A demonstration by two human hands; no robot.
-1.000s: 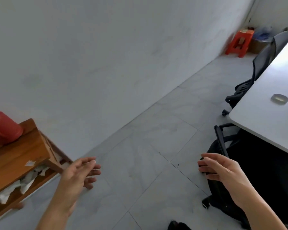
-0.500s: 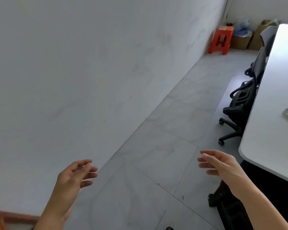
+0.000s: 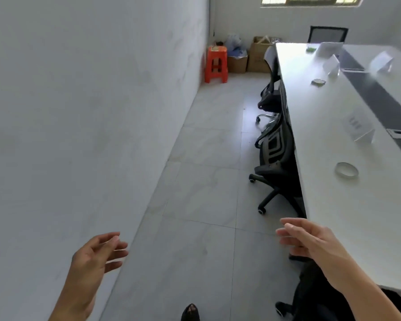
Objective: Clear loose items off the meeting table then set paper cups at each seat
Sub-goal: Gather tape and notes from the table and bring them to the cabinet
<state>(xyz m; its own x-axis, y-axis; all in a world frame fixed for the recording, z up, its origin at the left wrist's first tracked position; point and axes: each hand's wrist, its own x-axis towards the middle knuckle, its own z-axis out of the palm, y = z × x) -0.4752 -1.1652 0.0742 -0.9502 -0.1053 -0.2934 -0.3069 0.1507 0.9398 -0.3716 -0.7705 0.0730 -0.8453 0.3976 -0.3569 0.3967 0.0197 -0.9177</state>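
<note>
A long white meeting table (image 3: 329, 205) runs along the right side. On it lie a clear tape roll (image 3: 346, 169), a small flat round item (image 3: 318, 82), a green item (image 3: 310, 49) at the far end and several clear acrylic sign stands (image 3: 359, 127). My left hand (image 3: 95, 258) is open over the floor near the wall, holding nothing. My right hand (image 3: 310, 242) is open too, fingers spread, just off the table's near left edge and apart from every item. No paper cups are in view.
Black office chairs (image 3: 276, 156) are tucked along the table's left side, one more (image 3: 326, 34) at the far end. An orange stool (image 3: 216, 64) and cardboard boxes (image 3: 257, 54) stand in the far corner. A tiled aisle (image 3: 206, 181) runs between wall and chairs.
The view has swung right, away from the wooden shelf, and now takes in the table's length and the far corner. Both hands stay open and empty.
</note>
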